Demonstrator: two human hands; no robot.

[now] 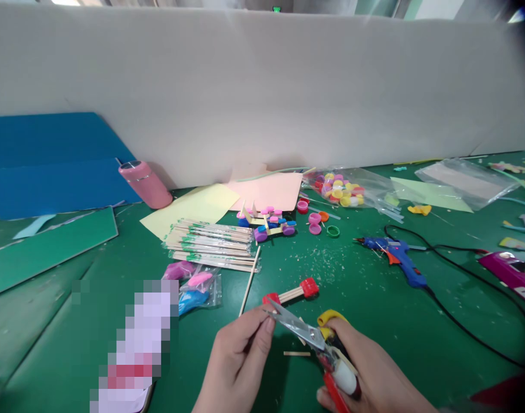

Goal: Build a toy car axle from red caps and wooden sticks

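My right hand [365,364] grips a pair of scissors [303,331] with yellow and red handles, its blades opened and pointing left. My left hand [240,355] is pinched closed at the blade tips; a tiny pale piece shows there, too small to name. Just beyond the blades lies a bundle of short wooden sticks [291,295] with red clay-like lumps at both ends. A short cut stick [296,354] rests on the table between my hands. A long thin wooden stick [250,281] lies behind my left hand.
Wrapped stick bundles [210,244], bagged clay [197,289] and a pixelated lilac object [137,344] are at left. Small stick models [271,223] and bottle caps [314,223] lie farther back. A blue glue gun [393,255] and its cord are at right. A pink bottle [146,183] leans behind.
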